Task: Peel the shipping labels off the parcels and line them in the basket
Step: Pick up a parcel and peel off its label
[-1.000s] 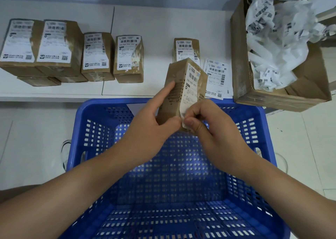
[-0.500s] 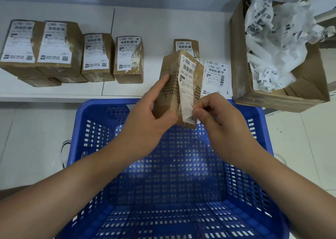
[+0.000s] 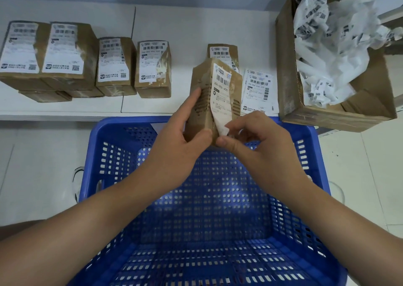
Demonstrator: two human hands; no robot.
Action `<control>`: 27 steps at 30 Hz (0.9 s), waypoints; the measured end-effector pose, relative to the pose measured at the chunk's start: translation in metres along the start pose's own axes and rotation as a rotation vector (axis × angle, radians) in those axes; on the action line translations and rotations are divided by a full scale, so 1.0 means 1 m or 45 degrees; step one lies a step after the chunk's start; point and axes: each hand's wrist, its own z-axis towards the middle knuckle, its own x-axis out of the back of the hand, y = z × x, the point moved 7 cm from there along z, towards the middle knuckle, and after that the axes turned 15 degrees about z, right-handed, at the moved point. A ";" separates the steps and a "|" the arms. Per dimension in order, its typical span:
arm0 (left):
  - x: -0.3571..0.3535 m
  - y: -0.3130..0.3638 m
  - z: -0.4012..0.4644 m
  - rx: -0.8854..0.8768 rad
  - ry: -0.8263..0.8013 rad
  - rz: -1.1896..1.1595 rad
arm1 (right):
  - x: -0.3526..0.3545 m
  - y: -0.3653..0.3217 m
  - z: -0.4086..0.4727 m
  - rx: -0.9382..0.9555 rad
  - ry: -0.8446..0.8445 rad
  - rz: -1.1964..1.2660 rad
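Fingers [image 3: 234,125] of the right hand [image 3: 261,146] pinch the lifted lower corner of the label [image 3: 221,96]; the left hand [image 3: 181,146] grips the parcel [image 3: 201,111] above the basket [image 3: 122,128]. Best to peel slowly upward, keeping it low against the cardboard so it doesn't tear.

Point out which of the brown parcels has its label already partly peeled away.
The held parcel, gripped by the left hand above the blue basket. Its label curls free at the bottom corner by the right hand; the shelf parcels' labels lie flat.
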 end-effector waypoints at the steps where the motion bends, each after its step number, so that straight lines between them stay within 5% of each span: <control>1: 0.000 0.001 0.000 -0.006 -0.004 0.014 | 0.001 0.000 0.000 0.016 0.027 0.007; 27: 0.008 0.011 0.002 -0.105 -0.034 0.313 | 0.019 -0.009 0.011 -0.033 -0.084 -0.216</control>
